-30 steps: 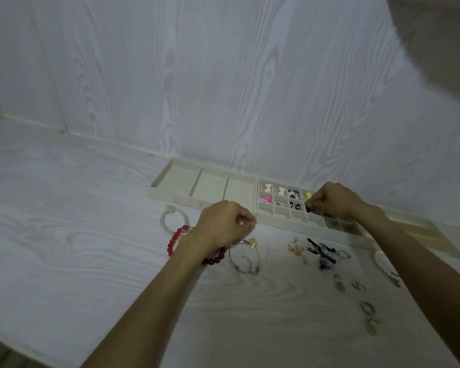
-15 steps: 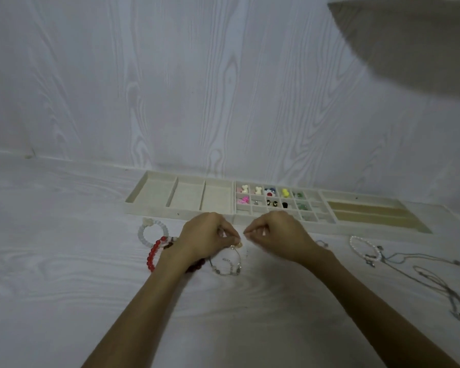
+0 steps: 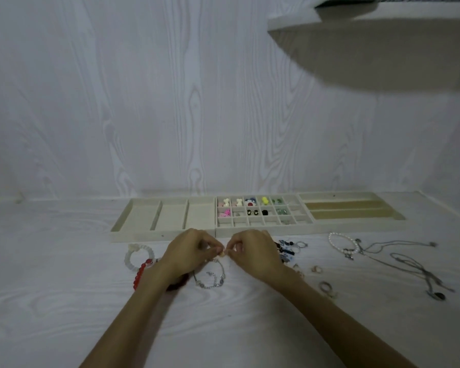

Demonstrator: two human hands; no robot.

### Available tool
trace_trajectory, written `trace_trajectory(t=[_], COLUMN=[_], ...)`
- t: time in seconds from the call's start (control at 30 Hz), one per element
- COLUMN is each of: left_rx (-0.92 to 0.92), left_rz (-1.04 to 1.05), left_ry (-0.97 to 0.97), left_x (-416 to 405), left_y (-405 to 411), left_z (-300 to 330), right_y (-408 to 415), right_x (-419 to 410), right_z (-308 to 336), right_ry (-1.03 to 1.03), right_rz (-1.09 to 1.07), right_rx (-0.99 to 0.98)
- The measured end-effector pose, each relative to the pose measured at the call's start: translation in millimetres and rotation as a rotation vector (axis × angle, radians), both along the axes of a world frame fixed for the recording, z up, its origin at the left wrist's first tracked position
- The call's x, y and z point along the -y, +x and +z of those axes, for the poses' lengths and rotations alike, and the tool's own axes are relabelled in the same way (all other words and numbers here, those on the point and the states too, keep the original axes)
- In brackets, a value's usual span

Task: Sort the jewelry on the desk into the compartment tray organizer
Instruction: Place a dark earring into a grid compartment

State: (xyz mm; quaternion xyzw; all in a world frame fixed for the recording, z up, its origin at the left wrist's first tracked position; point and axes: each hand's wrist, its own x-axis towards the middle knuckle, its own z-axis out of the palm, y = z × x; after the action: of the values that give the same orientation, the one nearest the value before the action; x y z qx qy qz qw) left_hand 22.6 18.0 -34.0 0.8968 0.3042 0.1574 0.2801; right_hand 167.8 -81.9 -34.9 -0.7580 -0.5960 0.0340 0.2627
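A white wood-grain wall (image 3: 170,102) rises behind the white wood-grain desk (image 3: 51,301). A pale shelf (image 3: 383,49) juts from the wall at its upper right, its underside in shadow.

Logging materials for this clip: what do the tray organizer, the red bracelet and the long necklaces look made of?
Tray organizer: matte cream, probably velvet-lined or plastic; no glare on its walls. Red bracelet: glossy round beads, glass or resin. Necklaces: thin grey chains, likely metal, one carrying a dark pendant.
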Motion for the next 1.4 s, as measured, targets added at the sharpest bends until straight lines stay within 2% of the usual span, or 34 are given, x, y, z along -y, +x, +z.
trace_trajectory(t=[0.1,0.3,0.37,0.43,0.5,0.53,0.6,0.7,0.83,1.03,1.17,1.27,1.33,1.4], left_rx=[-0.059,-0.197,-0.230,-0.072,0.208,0.285,0.337,0.399,0.417,0.402,0.279,0.133,0.042,0.028], left_rz=[-0.003,0.132,0.148,0.134,0.085,0.073,0.087,0.084,0.047,0.081,0.138,0.132,0.152,0.151], left_ry=[0.022,0.460,0.440,0.130,-0.342,-0.535,-0.805,-1.081,-1.212,-1.038,-0.585,-0.165,-0.045,-0.033], left_x=[5,22,23,20,20,22,27,29,20,-6,-29,-40,-44,-48], left_y=[-3,16,21,23,28,32,42,64,94,130,142,146,147,148], left_z=[4,14,17,19,23,27,32,41,48,67,62,51,47,41], right_y=[-1,11,20,31,42,47,54,62,82,117,142,155,157,156], right_x=[1,18,27,35,41,43,44,40,23,-11,-30,-37,-41,-44], right_z=[1,15,22,28,35,38,46,57,67,84,82,73,66,58], right_ry=[0.001,0.042,0.035,0.025,0.021,0.024,0.058,0.153,0.208,0.312,0.277,0.115,0.018,-0.038], right_rz=[0.000,-0.048,-0.044,-0.024,0.011,0.029,0.056,0.084,0.038,0.017,0.029,0.003,0.008,0.017], right_rx=[0.038,-0.027,-0.093,-0.200,-0.367,-0.443,-0.535,-0.542,-0.460,-0.358,-0.314,-0.202,-0.142,-0.129])
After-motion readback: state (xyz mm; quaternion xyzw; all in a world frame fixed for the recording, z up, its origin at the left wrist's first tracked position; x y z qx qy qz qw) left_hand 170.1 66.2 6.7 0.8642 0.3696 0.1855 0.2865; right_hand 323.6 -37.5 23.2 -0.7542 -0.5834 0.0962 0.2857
